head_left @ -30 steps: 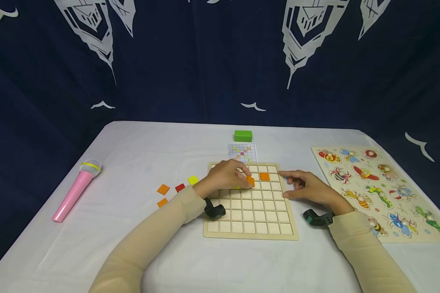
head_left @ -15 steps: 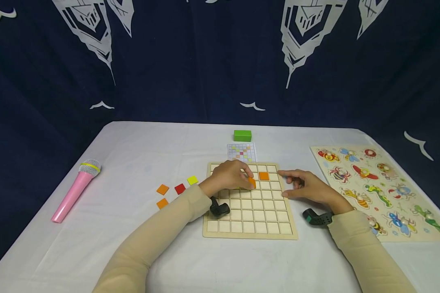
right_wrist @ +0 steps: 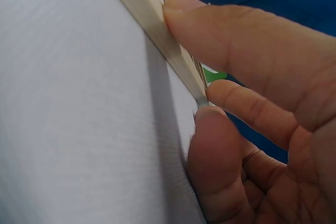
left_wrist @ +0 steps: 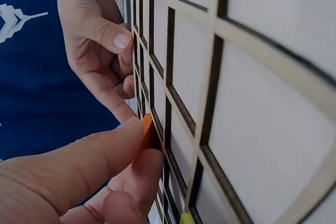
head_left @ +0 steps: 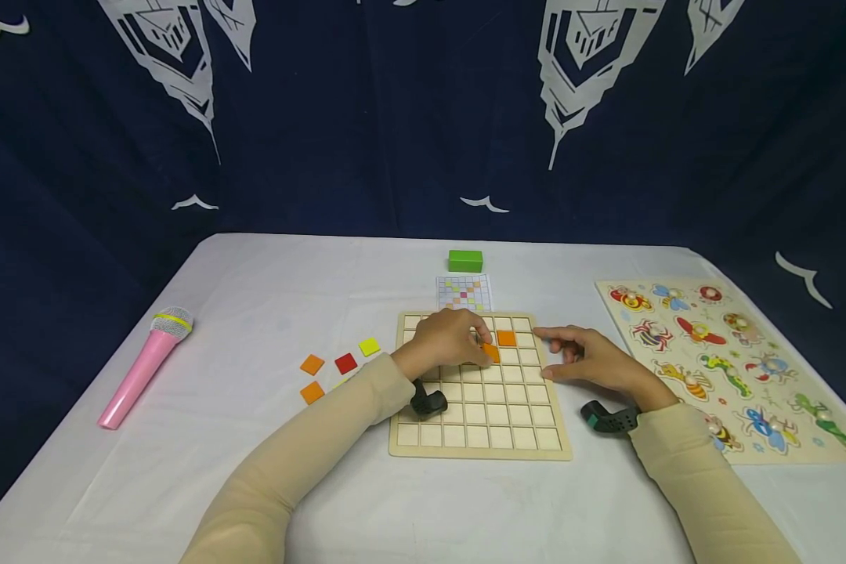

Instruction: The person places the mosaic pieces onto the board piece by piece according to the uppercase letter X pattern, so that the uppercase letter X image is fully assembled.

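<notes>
Orange tile (head_left: 492,354) pinched in left fingers (left_wrist: 105,153), forearm (head_left: 317,450) aslant; right fingers (right_wrist: 226,32) loose, touching gridded board (head_left: 475,413)

Two hands (head_left: 450,338), one grid board (head_left: 479,453), four orange tiles (head_left: 506,338), one red tile (head_left: 346,363) and at least two yellow tiles (head_left: 370,346) share one tabletop (head_left: 254,298) with one green block (head_left: 465,262), one printed card (head_left: 463,292), one pink microphone (head_left: 141,372), two wrist devices (head_left: 609,417) and one puzzle board (head_left: 804,457) showing twelve bug figures (head_left: 728,377).
</notes>
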A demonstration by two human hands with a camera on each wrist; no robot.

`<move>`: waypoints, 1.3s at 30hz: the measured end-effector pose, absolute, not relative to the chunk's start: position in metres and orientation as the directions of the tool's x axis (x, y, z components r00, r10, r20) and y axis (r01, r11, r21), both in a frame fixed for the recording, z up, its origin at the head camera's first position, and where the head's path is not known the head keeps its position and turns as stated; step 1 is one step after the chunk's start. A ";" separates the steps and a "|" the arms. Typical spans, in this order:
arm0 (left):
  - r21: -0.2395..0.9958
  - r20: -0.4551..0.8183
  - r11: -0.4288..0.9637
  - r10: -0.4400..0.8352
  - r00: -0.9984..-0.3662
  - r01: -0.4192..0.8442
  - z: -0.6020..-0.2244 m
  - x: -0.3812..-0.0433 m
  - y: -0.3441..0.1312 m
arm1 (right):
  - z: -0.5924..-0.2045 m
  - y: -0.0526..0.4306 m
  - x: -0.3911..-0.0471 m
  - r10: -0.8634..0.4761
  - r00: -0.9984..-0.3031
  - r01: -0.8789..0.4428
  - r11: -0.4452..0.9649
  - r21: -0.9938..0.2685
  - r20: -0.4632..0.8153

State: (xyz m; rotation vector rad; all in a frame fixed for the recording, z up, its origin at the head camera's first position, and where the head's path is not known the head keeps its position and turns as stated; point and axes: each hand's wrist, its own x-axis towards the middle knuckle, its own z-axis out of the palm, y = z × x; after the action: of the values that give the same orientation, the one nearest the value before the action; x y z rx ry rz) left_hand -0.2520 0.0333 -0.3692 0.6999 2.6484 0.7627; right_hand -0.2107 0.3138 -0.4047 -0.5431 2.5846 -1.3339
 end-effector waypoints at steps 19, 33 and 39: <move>0.545 -0.085 0.745 0.504 -0.859 0.384 -0.372 -0.245 0.017 | -0.404 0.312 -0.211 -0.402 -0.916 -0.240 0.536 -0.809 0.005; 0.653 0.028 0.643 0.508 -0.861 0.400 -0.354 -0.231 -0.042 | -0.404 0.314 -0.211 -0.396 -0.918 -0.251 0.550 -0.797 0.017; 0.722 0.080 0.527 0.579 -0.811 0.447 -0.354 -0.241 -0.075 | -0.403 0.314 -0.210 -0.385 -0.923 -0.230 0.556 -0.799 -0.003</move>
State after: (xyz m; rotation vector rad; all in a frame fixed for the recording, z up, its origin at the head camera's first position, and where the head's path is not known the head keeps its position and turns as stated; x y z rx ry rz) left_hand -0.2405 -0.0749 -0.3538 0.8802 2.5928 1.1519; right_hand -0.2100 0.3137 -0.4032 -0.5213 2.6112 -1.3013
